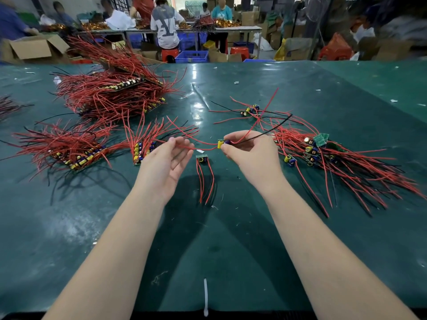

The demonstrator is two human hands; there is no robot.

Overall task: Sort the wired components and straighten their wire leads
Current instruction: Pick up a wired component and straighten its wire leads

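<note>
- The right hand [247, 147] pinches a small wired component [222, 143] between thumb and fingertips, holding it up off the green bench [231, 250], a little right of centre.
- The left hand [169, 158] is turned palm up with its fingers loosely curled; a red lead [198, 147] from the held component runs leftward across to those fingers. Whether the fingers actually nip the lead or it merely lies across them I cannot tell.
- The relation that matters: the lead's long axis lies roughly horizontal, left to right, between the two hands, with the component at the right end and the free end toward the left hand. So the left hand is the nearer one to stroke along it, I judge, drawing away from the right.
- Two more leads, a red one [265, 107] and a black lead [272, 128], rise from the component up and to the right, away from both hands.
- A second component [201, 158] lies on the bench just below the gap between the hands, its red leads trailing toward the person.
- Aligned bundles [76, 148] sit to the left; a loose heap [335, 162] waits on the right.
</note>
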